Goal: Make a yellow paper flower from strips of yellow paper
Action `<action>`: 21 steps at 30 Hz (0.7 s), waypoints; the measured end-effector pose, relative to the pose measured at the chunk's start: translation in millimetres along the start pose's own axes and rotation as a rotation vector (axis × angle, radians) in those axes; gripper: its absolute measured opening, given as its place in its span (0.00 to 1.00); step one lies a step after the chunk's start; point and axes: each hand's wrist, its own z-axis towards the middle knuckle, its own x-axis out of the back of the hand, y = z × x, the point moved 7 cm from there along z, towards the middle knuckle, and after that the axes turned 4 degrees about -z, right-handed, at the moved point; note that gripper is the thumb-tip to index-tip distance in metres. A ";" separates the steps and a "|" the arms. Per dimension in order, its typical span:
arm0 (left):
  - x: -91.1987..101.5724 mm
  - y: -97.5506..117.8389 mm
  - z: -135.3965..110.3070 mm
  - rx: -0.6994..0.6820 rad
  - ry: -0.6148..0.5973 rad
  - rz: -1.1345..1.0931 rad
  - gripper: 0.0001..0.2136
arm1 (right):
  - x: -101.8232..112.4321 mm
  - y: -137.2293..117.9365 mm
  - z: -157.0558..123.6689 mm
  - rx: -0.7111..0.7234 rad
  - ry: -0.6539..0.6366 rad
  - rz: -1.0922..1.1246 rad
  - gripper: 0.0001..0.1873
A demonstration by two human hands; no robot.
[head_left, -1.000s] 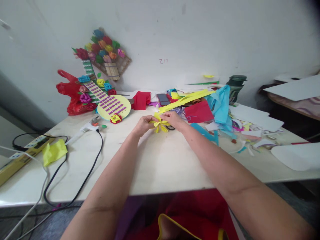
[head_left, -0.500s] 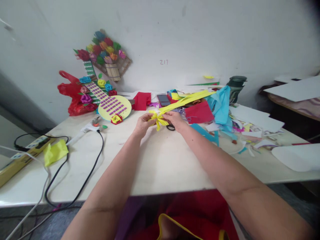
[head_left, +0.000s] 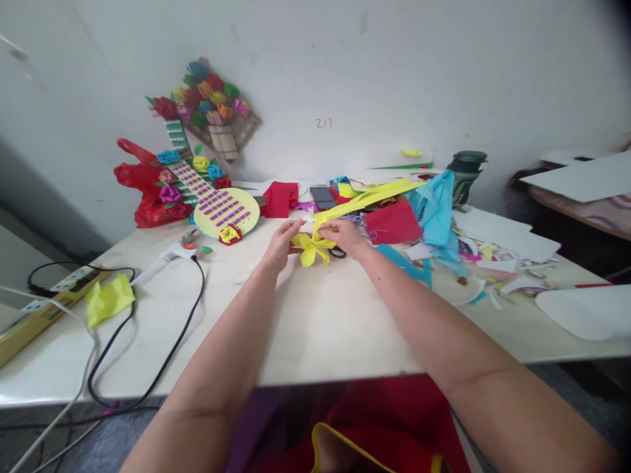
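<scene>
Both my hands meet over the middle of the white table [head_left: 320, 328], far from me. Between them is a small yellow paper flower [head_left: 310, 246] with several petals. My left hand [head_left: 280, 243] pinches its left side with curled fingers. My right hand [head_left: 345, 236] is closed on its upper right part. A long yellow paper strip [head_left: 369, 195] runs up and right from the flower. Black scissors [head_left: 337, 252] lie partly hidden under my right hand.
A paper guitar with paper roses [head_left: 217, 197] leans on the wall at back left, beside a red plastic bag [head_left: 140, 187]. A glue gun [head_left: 172, 251] with black cable, a power strip [head_left: 54, 289] and crumpled yellow paper [head_left: 108, 299] lie left. Coloured paper scraps [head_left: 434, 217] pile up right.
The flower has turned a little between my fingers and its petals now hang lower and more spread. My left fingers have shifted along its left side. My arms stay in place.
</scene>
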 end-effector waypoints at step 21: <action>0.9 -4.0 1.1 0.025 -0.060 0.069 0.21 | -7.4 -6.6 -1.0 0.196 -0.043 -0.304 0.08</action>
